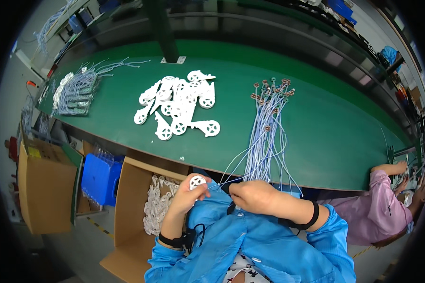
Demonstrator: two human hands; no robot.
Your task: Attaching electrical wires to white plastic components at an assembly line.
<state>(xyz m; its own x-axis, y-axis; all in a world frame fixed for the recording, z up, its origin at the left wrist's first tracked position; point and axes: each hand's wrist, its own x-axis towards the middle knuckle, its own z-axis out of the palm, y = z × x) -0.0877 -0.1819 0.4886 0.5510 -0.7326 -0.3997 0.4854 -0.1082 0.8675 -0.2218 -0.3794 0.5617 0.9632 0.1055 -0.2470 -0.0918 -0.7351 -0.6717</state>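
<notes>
The left hand (187, 194) pinches a white part (197, 181) at the table's near edge, its wheel end facing up, while a wire (225, 181) runs across toward the right hand (255, 196); the step looks like fitting wire to part, and the next move seems to call for steady guiding with the part kept still. The right fingers curl inward, tips hidden, so I cannot tell what they grip; the wire's end is too fine to make out
</notes>
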